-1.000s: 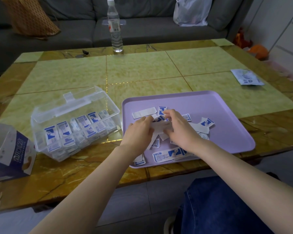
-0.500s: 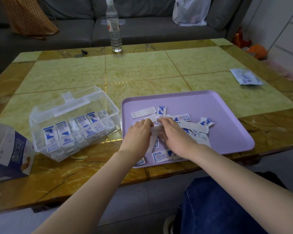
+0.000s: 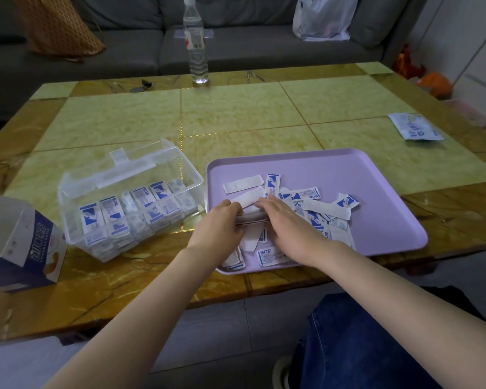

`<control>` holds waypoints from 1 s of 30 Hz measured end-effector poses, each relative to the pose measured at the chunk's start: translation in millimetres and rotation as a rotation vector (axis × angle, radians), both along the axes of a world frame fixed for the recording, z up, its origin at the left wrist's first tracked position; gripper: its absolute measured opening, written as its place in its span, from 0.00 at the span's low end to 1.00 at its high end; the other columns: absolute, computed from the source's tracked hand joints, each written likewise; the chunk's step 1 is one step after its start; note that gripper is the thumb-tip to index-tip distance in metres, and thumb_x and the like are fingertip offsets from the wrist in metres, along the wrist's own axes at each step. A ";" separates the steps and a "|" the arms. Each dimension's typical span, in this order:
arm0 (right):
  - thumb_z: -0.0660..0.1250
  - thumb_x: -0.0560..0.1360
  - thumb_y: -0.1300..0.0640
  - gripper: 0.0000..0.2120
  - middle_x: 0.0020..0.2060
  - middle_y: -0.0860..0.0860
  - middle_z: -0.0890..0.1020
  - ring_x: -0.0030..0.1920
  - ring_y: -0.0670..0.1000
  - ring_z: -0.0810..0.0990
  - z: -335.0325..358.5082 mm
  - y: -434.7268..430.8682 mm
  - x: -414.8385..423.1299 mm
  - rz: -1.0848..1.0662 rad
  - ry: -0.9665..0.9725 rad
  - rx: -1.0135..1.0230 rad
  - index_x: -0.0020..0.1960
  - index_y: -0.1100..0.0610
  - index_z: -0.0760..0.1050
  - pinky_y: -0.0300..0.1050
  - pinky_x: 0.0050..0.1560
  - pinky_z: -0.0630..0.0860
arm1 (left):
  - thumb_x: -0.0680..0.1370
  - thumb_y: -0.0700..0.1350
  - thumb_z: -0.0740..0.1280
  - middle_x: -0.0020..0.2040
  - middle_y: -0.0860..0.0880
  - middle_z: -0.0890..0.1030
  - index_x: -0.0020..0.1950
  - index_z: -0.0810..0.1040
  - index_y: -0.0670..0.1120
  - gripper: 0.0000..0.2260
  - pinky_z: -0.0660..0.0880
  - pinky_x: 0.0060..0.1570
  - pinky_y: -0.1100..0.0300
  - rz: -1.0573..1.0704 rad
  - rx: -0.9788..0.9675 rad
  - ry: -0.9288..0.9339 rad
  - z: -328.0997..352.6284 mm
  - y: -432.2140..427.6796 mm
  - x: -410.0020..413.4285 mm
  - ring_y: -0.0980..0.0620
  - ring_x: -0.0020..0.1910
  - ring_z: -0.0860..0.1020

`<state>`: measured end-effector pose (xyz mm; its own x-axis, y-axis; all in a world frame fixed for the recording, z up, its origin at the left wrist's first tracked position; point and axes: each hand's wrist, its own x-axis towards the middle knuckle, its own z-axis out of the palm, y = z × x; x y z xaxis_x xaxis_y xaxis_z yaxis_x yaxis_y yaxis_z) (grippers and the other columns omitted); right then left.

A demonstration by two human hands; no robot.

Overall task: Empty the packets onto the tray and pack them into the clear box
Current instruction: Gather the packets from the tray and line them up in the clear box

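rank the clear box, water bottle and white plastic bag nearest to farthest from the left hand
1. clear box, just beside the left hand
2. water bottle, at the table's far edge
3. white plastic bag, on the sofa beyond

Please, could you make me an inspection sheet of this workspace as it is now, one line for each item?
Surface: yellow-green and brown marble-patterned table, glossy.
Job's things: lilac plastic tray with loose small white-and-blue paper packets; clear plastic box to its left, lid raised, packets in rows inside.
Clutter: open blue-and-white cardboard carton at left edge; clear plastic water bottle at far edge; flat white pouch at right.
Grippers: left hand curls its fingers on packets; right hand lies over the pile, fingers fairly straight.
Cables: nothing seen.
Surroundings: grey sofa with white plastic bag and orange cushion.
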<state>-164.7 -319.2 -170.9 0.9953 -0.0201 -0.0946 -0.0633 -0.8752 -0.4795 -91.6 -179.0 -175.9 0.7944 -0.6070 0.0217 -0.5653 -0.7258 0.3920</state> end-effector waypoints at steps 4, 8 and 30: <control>0.57 0.75 0.71 0.22 0.64 0.51 0.69 0.66 0.48 0.66 -8.7 5.4 5.0 -0.022 -0.089 0.040 0.67 0.59 0.67 0.39 0.63 0.65 | 0.74 0.34 0.63 0.49 0.45 0.78 0.55 0.76 0.42 0.11 0.67 0.41 0.64 -0.004 -0.136 0.111 3.4 -1.8 2.6 0.47 0.48 0.76; 0.57 0.78 0.66 0.14 0.58 0.51 0.74 0.62 0.50 0.71 -9.6 0.7 9.2 -0.078 -0.158 0.032 0.62 0.58 0.72 0.40 0.59 0.68 | 0.75 0.36 0.66 0.40 0.48 0.80 0.47 0.78 0.42 0.04 0.73 0.41 0.61 0.016 -0.286 0.107 3.8 1.5 2.2 0.48 0.41 0.78; 0.55 0.79 0.67 0.15 0.66 0.51 0.72 0.68 0.50 0.68 -10.0 -4.6 9.0 0.000 -0.103 -0.027 0.61 0.58 0.74 0.46 0.67 0.66 | 0.81 0.42 0.55 0.58 0.44 0.68 0.60 0.65 0.42 0.09 0.67 0.51 0.56 -0.176 0.245 -0.008 -5.4 -1.0 -5.8 0.45 0.56 0.70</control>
<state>-155.6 -323.9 -181.0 0.9997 -0.0218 0.0088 -0.0153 -0.8879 -0.4597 -97.4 -179.9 -181.3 0.6770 -0.7233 -0.1361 -0.6933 -0.6888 0.2121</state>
